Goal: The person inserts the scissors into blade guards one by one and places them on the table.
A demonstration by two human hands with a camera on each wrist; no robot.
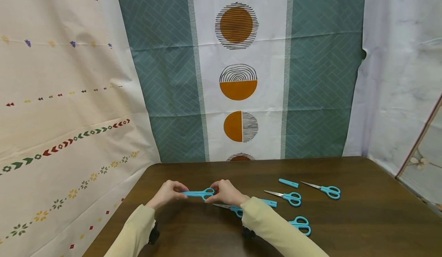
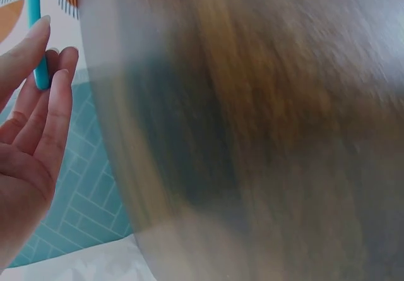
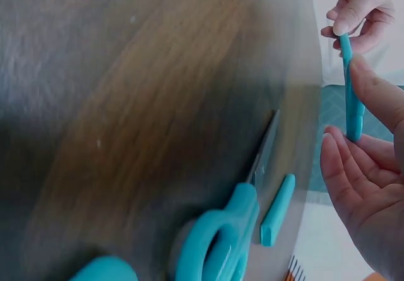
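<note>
Both forearms, in pale yellow sleeves, reach forward and angle inward. The left hand and right hand face each other, near but apart, each pinching between thumb and fingers.

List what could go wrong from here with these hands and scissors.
1. Drop: the left hand and right hand hold the held scissors only near the ends, so they might slip.
2. Scratch: in the head view, bare scissors show just by the right hand; lowering it could meet the blade.
3. Knock: the right sleeve partly hides a loose cap and might sweep it aside.
</note>
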